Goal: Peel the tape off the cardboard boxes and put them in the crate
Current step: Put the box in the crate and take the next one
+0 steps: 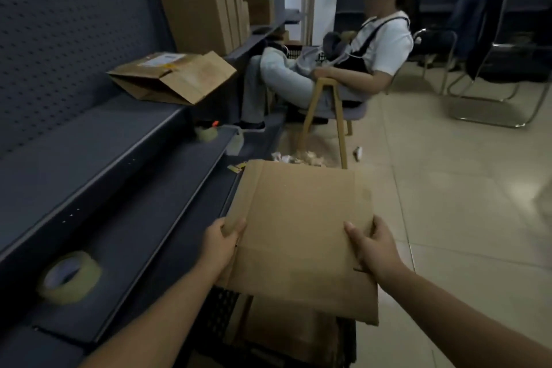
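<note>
Two hands carry one flattened cardboard box [301, 236], held nearly level and low over the black crate [221, 308]. The left hand [222, 243] grips the box's left edge, thumb on top and fingers curled under. The right hand [373, 248] clasps the right edge the same way.

The upper face of the sheet looks bare of tape; the underside is hidden, so that cannot be confirmed. The crate sits on the floor against the dark shelf unit [119, 182], and other flattened cardboard [283, 334] already lies inside it.

Step in hand, as judged: lowering the sheet into the crate. To do it well, the person should square the sheet's long edges with the crate walls, drop the near edge first, and slide it flat onto the pile. Both grips should let go together so it does not tip or catch the rim.

Further out, a tape roll [70, 278] rests on the lower shelf. A collapsed, labelled box [173, 78] lies on the upper shelf, probably next for peeling. A seated person [352, 60] is beyond.
</note>
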The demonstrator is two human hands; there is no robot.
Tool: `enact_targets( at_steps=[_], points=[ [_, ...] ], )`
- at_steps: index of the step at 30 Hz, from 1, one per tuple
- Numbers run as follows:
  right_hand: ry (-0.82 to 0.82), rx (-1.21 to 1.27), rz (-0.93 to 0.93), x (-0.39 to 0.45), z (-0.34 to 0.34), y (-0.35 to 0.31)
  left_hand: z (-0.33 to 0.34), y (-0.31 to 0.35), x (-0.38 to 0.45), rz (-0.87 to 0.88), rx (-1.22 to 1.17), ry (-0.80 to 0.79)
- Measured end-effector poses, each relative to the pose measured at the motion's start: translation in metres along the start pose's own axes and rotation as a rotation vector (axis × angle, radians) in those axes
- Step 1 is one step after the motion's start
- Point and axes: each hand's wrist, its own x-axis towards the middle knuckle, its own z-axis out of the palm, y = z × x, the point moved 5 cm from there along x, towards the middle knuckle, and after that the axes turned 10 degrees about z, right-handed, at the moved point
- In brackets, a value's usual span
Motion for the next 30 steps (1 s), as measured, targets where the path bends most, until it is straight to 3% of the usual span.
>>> enact_targets(
  at_steps=[7, 13, 19, 25, 30],
  points=[
    [0.229, -0.368, 0.099, 0.028, 0.034, 0.063, 0.063, -0.076, 0.016, -0.174, 0.267, -0.119],
    [0.262, -0.78, 0.05, 0.022, 0.077, 0.09, 0.092, -0.129, 0.017, -0.247, 0.434, -0.176],
    [0.317, -1.109, -0.06, 0.034, 0.099, 0.119, 0.111, -0.145, 0.005, -0.092, 0.688, -0.189],
    [0.272, -1.18, -0.079, 0.042, 0.109, 0.137, 0.118, -0.155, -0.005, -0.059, 0.8, -0.224],
    [0.085, -1.195, 0.151, 0.029, 0.124, 0.158, 0.131, -0.158, -0.015, -0.124, 0.848, -0.249]
  ],
)
